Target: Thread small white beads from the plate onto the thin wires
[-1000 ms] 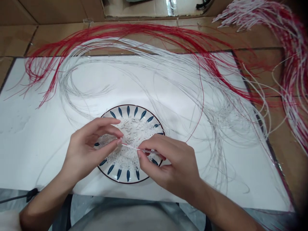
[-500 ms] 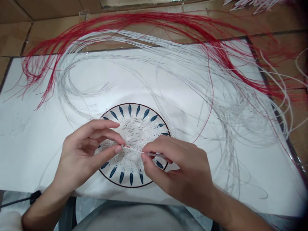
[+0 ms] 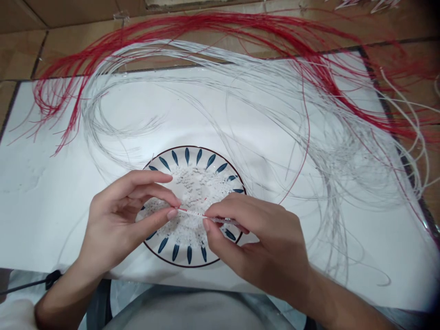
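My left hand point(image 3: 127, 211) and my right hand point(image 3: 257, 243) hover over a round white plate point(image 3: 187, 264) with a dark rim and blue leaf marks. Between them, a thin red strand threaded with small white beads point(image 3: 194, 213) runs almost level. My left thumb and fingers pinch its left part. My right thumb and fingers grip its right part, hiding its far end. Loose white beads point(image 3: 194, 188) fill the plate's middle, partly hidden under both hands.
Long red strands point(image 3: 192, 23) and white beaded strands point(image 3: 247, 78) sweep across a white sheet point(image 3: 44, 211) lying on brown cardboard point(image 3: 20, 59). A black cable point(image 3: 51, 279) lies at the lower left, below the sheet's front edge.
The whole scene has drifted right and slightly up in view, indicating a head movement. Both hands keep their hold on the strand over the plate.
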The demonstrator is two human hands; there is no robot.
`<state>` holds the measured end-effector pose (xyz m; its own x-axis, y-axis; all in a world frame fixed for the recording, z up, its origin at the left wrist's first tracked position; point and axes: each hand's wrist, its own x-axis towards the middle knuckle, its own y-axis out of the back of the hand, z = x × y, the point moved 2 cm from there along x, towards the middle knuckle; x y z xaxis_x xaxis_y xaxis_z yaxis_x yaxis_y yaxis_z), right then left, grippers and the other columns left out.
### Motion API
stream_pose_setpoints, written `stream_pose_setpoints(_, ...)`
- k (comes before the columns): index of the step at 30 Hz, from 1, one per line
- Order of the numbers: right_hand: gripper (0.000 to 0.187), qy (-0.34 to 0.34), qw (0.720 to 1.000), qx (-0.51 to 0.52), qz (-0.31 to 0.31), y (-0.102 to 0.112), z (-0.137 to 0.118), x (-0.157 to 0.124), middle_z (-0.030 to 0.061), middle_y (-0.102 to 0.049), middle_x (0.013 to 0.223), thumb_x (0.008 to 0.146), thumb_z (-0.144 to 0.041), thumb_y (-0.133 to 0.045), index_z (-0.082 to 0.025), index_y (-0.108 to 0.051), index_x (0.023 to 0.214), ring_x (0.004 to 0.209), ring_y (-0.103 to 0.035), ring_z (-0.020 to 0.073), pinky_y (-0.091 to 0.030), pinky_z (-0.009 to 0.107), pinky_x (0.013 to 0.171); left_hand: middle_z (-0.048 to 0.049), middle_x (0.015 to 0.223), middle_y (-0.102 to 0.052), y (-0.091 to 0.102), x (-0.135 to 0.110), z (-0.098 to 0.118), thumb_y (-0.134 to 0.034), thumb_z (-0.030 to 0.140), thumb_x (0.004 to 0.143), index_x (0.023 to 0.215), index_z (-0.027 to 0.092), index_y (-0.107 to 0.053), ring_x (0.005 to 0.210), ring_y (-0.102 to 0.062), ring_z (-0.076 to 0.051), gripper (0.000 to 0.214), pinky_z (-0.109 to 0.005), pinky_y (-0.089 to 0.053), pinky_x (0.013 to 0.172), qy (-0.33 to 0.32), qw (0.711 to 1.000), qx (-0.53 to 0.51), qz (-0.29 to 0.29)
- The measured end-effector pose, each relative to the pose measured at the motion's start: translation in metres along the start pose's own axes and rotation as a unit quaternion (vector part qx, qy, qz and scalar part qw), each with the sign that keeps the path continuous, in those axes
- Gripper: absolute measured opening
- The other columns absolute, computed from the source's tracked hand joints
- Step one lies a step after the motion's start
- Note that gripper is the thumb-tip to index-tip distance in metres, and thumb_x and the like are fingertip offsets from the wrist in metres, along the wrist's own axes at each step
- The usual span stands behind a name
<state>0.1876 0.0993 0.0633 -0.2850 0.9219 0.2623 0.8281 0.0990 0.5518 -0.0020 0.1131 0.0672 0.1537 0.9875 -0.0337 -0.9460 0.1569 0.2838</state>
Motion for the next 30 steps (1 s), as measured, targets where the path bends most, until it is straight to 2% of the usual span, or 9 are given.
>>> stream_pose_setpoints(12, 0.008, 0.014, 1.0, 0.004, 0.004, -0.0003, 0.0001, 0.0002, -0.0034, -0.061, 0.062, 0.081, -0.013, -0.057, -0.02, -0.059, 0.079, 0.052, -0.051, 0.009, -0.038, 0.023, 0.049, 0.0, 0.083, -0.073, 0.0001, -0.0027, -0.0001, -0.075, 0.006, 0.067, 0.105, 0.02, -0.062, 0.075, -0.07, -0.013, 0.043, -0.022, -0.058, 0.072, -0.014, 1.0, 0.004, 0.005)
stream_pose_setpoints(22, 0.008, 0.011, 1.0, 0.004, -0.002, -0.0009, -0.0008, -0.0001, -0.0033, -0.061, 0.063, 0.081, -0.013, -0.057, -0.021, -0.059, 0.078, 0.053, -0.053, 0.0093, -0.039, 0.023, 0.049, -0.0011, 0.086, -0.073, -0.0039, -0.0073, -0.0019, -0.072, 0.0, 0.069, 0.11, 0.022, -0.06, 0.08, -0.068, -0.014, 0.049, -0.027, -0.055, 0.081, -0.035, 0.997, -0.044, -0.044)
stream_pose_setpoints(27, 0.01, 0.015, 1.0, 0.006, 0.003, -0.0008, -0.001, -0.0004, -0.0037, -0.061, 0.063, 0.08, -0.012, -0.057, -0.021, -0.059, 0.079, 0.054, -0.053, 0.0087, -0.039, 0.022, 0.05, -0.0032, 0.094, -0.07, -0.0032, -0.007, 0.0001, -0.069, 0.003, 0.072, 0.112, 0.023, -0.059, 0.089, -0.067, -0.016, 0.045, -0.027, -0.056, 0.08, -0.01, 0.998, -0.042, -0.049)
stream_pose_setpoints(30, 0.009, 0.013, 1.0, 0.009, 0.0, -0.0006, -0.0005, -0.0001, -0.0037, -0.062, 0.063, 0.08, -0.011, -0.057, -0.02, -0.06, 0.078, 0.055, -0.053, 0.0085, -0.039, 0.022, 0.05, -0.0023, 0.089, -0.069, -0.0013, -0.0048, 0.0011, -0.067, 0.006, 0.075, 0.112, 0.023, -0.059, 0.082, -0.067, -0.015, 0.042, -0.025, -0.056, 0.075, 0.005, 0.999, -0.017, -0.049)
